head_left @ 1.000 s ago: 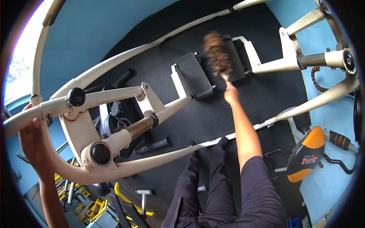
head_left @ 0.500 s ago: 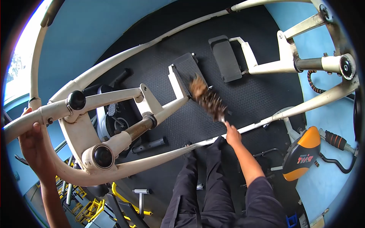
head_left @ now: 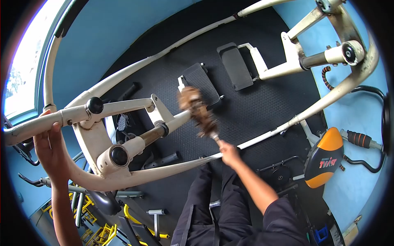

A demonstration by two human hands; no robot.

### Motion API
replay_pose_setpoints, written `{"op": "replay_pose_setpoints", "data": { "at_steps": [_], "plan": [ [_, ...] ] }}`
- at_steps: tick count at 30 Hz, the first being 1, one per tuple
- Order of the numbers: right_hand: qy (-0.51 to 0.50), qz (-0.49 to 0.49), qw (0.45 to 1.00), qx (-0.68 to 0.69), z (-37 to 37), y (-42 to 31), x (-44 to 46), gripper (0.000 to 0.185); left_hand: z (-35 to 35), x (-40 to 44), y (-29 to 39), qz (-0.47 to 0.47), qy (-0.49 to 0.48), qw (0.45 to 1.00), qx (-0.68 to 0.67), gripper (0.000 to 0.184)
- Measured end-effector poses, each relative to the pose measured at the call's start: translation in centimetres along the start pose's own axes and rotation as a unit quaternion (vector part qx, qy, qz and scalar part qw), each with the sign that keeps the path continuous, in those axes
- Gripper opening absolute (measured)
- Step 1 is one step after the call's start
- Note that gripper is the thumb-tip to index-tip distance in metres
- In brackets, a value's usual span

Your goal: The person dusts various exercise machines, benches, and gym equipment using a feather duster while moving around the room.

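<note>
Presently, in the head view, your two hands are well apart, each closed on a different item. Your right hand (head_left: 230, 154) is clamped on the handle (head_left: 217, 140) of the duster (head_left: 198, 115). The duster slants up and to the left from your fist, its brown brush blurred. It overlaps, in view, the end of the white link (head_left: 179, 119) and the lower left part of the ribbed pedal (head_left: 201, 84); whether it touches either one cannot be told. Your right fist lies just above the lower rail (head_left: 176, 167) as seen from your position.

Your left hand (head_left: 50, 147) is wrapped around the white tube (head_left: 28, 132) at the left, thumb on the near side and fingertips showing over the far edge. A black knob (head_left: 95, 105) sits on the tube to the right of that grip; a black cap (head_left: 119, 156) closes the pivot below it.

The second pedal (head_left: 236, 67) lies to the right of the ribbed pedal, apart from the duster. Both pedals stand over the black mat (head_left: 262, 110). Your trouser legs (head_left: 201, 209) are at the bottom centre. An orange and black pad (head_left: 324, 158) is at your right, near the blue wall (head_left: 349, 110).
</note>
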State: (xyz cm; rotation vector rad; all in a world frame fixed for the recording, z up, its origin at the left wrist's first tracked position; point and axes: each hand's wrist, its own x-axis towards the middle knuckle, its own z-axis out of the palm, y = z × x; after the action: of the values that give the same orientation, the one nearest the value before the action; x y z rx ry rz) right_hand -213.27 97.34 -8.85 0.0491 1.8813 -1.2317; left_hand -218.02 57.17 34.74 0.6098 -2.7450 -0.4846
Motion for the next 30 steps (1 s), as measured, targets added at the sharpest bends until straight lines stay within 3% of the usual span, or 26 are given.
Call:
{"op": "replay_pose_setpoints", "data": {
  "at_steps": [1, 3, 5, 7, 9, 11, 13, 15, 16, 17, 19, 21, 24, 25, 27, 29, 30],
  "plan": [
    [0.011, -0.070, 0.997, 0.007, 1.8, -1.8, -2.6, 0.031, 0.2, 0.2, 0.4, 0.004, 0.001, 1.000, -0.001, 0.036],
    [-0.007, -0.107, 0.985, 0.139, 4.6, -1.1, -5.2, 0.037, 0.4, 0.3, 1.0, 0.018, -0.017, 0.999, -0.035, 0.035],
    [0.008, -0.103, 0.983, 0.153, 5.3, -1.4, -7.2, 0.036, 0.4, 0.4, 1.2, 0.016, -0.012, 1.000, -0.008, 0.034],
    [0.096, -0.068, 0.989, 0.094, 7.6, 1.1, -9.2, 0.034, 0.8, 0.6, 2.3, 0.025, -0.012, 0.999, 0.028, 0.032],
    [0.094, 0.065, 0.992, 0.056, 10.0, 2.9, -12.9, 0.034, 1.1, 0.6, 3.0, 0.018, -0.004, 1.000, -0.011, 0.033],
    [0.062, 0.135, 0.989, 0.014, 10.7, 0.5, -18.2, 0.034, 0.9, 0.7, 3.2, -0.025, -0.027, 0.997, -0.065, 0.033],
    [0.102, -0.018, 0.993, 0.053, 13.1, 0.0, -23.9, 0.034, 0.8, 0.8, 2.9, 0.014, -0.039, 0.992, -0.121, 0.032],
    [0.107, -0.083, 0.984, 0.113, 13.1, -4.3, -29.0, 0.035, 0.8, 0.9, 3.3, 0.008, -0.031, 0.991, -0.131, 0.032],
    [0.072, -0.066, 0.988, 0.122, 12.1, -6.9, -30.9, 0.035, 0.7, 0.9, 3.6, 0.066, -0.007, 0.993, -0.096, 0.032],
    [0.039, -0.046, 0.989, 0.133, 11.6, -8.7, -32.4, 0.035, 0.4, 1.0, 3.6, 0.052, -0.015, 0.995, -0.087, 0.039],
    [0.074, -0.080, 0.987, 0.117, 12.4, -8.3, -33.3, 0.036, 0.2, 0.9, 3.8, 0.114, 0.020, 0.993, 0.017, 0.047],
    [0.121, -0.099, 0.985, 0.069, 14.0, -4.8, -33.0, 0.037, 0.0, 0.5, 4.0, 0.114, 0.024, 0.993, 0.014, 0.055],
    [0.123, 0.068, 0.989, -0.054, 15.4, 2.7, -31.5, 0.036, 0.5, 0.0, 3.1, 0.116, 0.087, 0.987, 0.075, 0.060],
    [0.053, 0.216, 0.973, -0.067, 13.3, 1.2, -32.3, 0.038, 1.1, 0.2, 2.1, 0.115, 0.088, 0.988, 0.060, 0.058],
    [0.104, 0.349, 0.922, -0.135, 10.4, 2.9, -34.0, 0.042, 1.7, -0.4, 1.1, 0.145, 0.125, 0.981, 0.045, 0.057],
    [0.195, 0.350, 0.909, -0.112, 8.4, 4.8, -37.6, 0.041, 3.1, -3.2, 0.6, 0.160, 0.128, 0.977, 0.059, 0.057],
    [0.246, 0.303, 0.915, -0.098, 7.9, 7.8, -39.0, 0.038, 2.4, -5.9, 1.7, 0.190, 0.117, 0.971, 0.081, 0.057]
  ]
}}
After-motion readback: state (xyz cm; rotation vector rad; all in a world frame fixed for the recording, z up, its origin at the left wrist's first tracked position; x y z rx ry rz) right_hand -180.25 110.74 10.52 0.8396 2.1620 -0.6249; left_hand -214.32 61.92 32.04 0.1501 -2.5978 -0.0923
